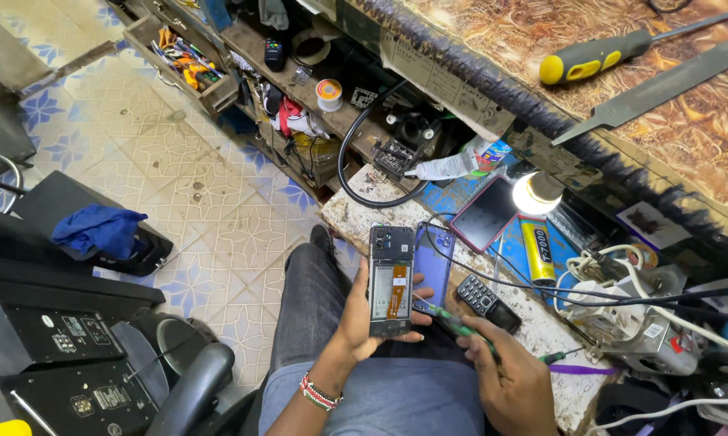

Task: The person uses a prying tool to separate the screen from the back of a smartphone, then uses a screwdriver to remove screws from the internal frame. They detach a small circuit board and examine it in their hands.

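Observation:
My left hand [356,319] holds an opened smartphone [391,280] with its back cover off, the inner board and an orange flex strip showing. My right hand [505,371] grips a thin green-handled screwdriver [453,321], its tip touching the phone's lower right edge. A blue phone back cover [433,262] lies just right of the phone on the worn bench [356,218]. A small black keypad phone [487,302] rests above my right hand.
A lit lamp bulb [537,192], a dark tablet-like screen [487,214], a yellow glue tube [537,250] and tangled cables with a power strip [622,311] crowd the bench. A yellow-handled screwdriver [594,56] and a metal file [663,85] lie on the upper shelf. Tool shelves [219,56] stand beyond.

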